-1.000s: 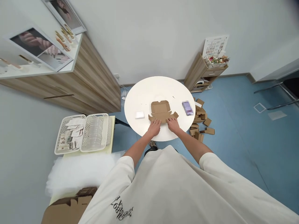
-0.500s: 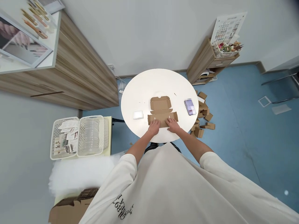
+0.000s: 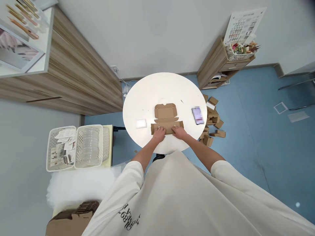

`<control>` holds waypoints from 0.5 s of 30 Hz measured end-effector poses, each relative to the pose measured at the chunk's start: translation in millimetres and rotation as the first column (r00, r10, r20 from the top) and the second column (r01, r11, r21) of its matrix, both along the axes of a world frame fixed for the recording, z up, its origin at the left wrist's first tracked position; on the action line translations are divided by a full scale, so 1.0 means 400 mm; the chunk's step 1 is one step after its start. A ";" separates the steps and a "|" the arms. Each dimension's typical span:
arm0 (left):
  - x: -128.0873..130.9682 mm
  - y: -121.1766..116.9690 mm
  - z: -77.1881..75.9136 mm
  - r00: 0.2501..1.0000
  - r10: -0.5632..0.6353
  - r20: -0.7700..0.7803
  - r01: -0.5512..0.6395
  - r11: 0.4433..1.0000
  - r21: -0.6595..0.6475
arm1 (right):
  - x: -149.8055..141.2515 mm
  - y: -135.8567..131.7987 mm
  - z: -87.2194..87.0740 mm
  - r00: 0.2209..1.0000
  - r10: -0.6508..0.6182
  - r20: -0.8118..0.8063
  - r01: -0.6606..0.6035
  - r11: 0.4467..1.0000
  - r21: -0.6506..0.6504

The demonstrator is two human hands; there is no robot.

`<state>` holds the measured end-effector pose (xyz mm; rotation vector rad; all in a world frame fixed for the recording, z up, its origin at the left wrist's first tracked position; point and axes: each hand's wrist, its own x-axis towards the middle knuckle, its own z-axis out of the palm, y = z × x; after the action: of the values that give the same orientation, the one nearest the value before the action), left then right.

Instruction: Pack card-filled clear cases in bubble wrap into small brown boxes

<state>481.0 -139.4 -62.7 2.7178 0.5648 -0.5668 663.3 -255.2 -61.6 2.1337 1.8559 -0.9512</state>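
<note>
An unfolded brown cardboard box [image 3: 164,113] lies on the round white table [image 3: 157,87], its notched lid panel toward the far side. The nearer panel is folded over into a flat strip with side flaps sticking out. My left hand [image 3: 159,133] rests on the left part of this strip, fingers stretched over the cardboard. On the right part, my right hand [image 3: 179,132] lies with its fingers spread the same way. The fingers partly cover two small white slots. Left of the box is a small white block-like item [image 3: 141,123]; a pixelated purple item [image 3: 197,115] lies to its right.
Several small cardboard boxes [image 3: 212,116] are heaped on the floor right of the table. At left, white plastic baskets [image 3: 76,147] hold papers and clear plastic pieces, beside white translucent wrap [image 3: 81,185]. A wooden cabinet [image 3: 81,65] and a small shelf unit [image 3: 214,64] stand by the wall.
The near panel, raised and bent a second ago, is now folded down flat, with both hands on it. The box has shifted slightly left in view as the camera moved.
</note>
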 end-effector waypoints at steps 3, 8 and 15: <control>0.032 0.017 0.003 1.000 0.019 0.003 -0.018 0.998 -0.063 | 0.016 0.015 0.009 0.999 -0.023 -0.031 0.023 1.000 -0.009; 0.060 0.034 0.005 0.999 0.032 -0.029 -0.035 0.993 -0.115 | 0.039 0.048 0.024 0.960 -0.268 -0.082 0.273 0.961 0.054; 0.055 0.022 0.011 0.997 0.069 -0.037 -0.073 0.990 -0.118 | 0.114 0.160 0.010 0.769 -0.623 -0.142 0.638 0.735 0.229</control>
<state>502.9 -130.5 -58.3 2.5698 0.6127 -0.6073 708.8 -191.2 -57.5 3.0398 1.3215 -0.9025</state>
